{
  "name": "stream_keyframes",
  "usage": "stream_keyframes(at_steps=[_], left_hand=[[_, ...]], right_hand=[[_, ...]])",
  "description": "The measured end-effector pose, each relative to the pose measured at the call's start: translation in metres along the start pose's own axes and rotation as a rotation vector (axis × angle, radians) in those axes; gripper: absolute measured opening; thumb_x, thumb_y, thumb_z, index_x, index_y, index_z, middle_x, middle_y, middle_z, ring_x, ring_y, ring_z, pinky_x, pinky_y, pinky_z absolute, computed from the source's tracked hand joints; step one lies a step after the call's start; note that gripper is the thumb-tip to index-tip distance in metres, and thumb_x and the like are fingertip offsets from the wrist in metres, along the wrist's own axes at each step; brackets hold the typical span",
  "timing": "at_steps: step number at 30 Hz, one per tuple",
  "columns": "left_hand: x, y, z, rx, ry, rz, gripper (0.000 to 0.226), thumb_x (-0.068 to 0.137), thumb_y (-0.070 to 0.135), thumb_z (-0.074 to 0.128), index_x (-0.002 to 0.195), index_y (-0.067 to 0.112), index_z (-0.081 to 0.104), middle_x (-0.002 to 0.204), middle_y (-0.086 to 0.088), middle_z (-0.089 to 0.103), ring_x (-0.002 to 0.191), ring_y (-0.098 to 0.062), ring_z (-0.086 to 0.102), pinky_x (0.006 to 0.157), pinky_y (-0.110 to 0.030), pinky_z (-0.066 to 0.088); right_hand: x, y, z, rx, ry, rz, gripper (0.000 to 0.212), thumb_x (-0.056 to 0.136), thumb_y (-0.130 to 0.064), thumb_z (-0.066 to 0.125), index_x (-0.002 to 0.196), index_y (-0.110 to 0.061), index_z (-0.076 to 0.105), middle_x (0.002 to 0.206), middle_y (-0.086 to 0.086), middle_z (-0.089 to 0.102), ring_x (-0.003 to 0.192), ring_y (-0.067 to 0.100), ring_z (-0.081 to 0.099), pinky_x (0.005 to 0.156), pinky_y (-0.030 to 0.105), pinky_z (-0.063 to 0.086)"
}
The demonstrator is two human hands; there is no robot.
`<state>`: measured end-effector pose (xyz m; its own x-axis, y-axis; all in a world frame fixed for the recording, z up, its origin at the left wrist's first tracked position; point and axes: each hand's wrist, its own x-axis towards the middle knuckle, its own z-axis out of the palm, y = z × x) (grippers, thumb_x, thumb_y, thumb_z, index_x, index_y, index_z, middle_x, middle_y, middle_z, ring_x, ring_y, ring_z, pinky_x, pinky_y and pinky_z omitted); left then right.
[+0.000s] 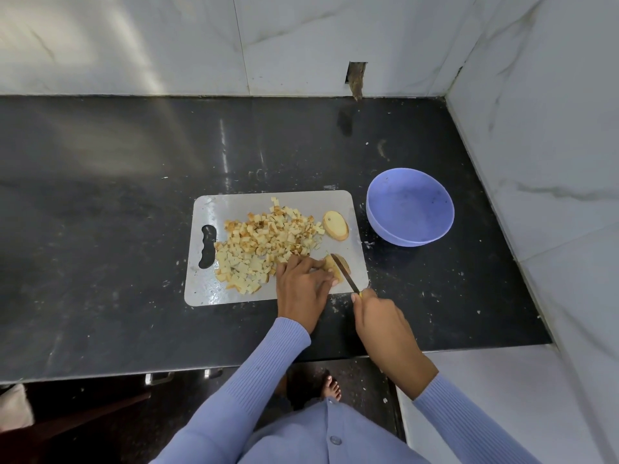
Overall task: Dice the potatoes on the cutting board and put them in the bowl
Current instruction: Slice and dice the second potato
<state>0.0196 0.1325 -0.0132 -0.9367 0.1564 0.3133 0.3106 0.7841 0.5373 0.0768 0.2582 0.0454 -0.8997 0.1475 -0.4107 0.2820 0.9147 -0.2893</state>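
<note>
One cutting board is lying on the dark bench, carrying one heap of diced potato and two uncut potato pieces: one slice near the far right edge and one piece under your hands. One bowl is sitting just right of the board. Your left hand is lying palm-down, fingers curled onto the near piece. Your right hand is gripping one knife tightly, its blade angling across that piece.
</note>
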Motion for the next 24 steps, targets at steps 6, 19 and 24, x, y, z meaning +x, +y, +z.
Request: stream_keyframes(at_steps=[6,19,24], left_hand=[[0.000,-0.002,0.000,-0.015,-0.006,-0.020,0.012,0.065,0.016,0.085,0.070,0.019,0.076,0.083,0.005,0.070,0.080,-0.018,0.054,0.073,-0.025,0.019],[0.002,0.001,-0.001,0.009,0.008,-0.007,0.015,0.062,0.017,0.087,0.068,0.023,0.075,0.081,0.007,0.069,0.080,-0.014,0.048,0.071,-0.028,0.021],[0.002,0.002,-0.002,0.010,-0.002,-0.016,0.015,0.062,0.015,0.086,0.069,0.023,0.075,0.082,0.006,0.069,0.082,-0.014,0.047,0.071,-0.028,0.020]], right_hand=[[0.012,-0.008,0.005,-0.013,-0.008,-0.021,0.033,0.104,-0.033,0.026,0.110,-0.010,0.048,0.083,0.003,0.051,0.077,0.019,0.053,0.066,0.032,0.044],[-0.028,0.023,0.014,-0.114,-0.082,0.031,0.029,0.105,-0.033,0.022,0.109,-0.012,0.042,0.092,0.004,0.062,0.090,0.024,0.064,0.068,0.031,0.044],[-0.018,0.025,0.014,-0.072,-0.023,0.032,0.033,0.104,-0.034,0.022,0.108,-0.012,0.046,0.081,0.001,0.056,0.077,0.019,0.060,0.064,0.028,0.044]])
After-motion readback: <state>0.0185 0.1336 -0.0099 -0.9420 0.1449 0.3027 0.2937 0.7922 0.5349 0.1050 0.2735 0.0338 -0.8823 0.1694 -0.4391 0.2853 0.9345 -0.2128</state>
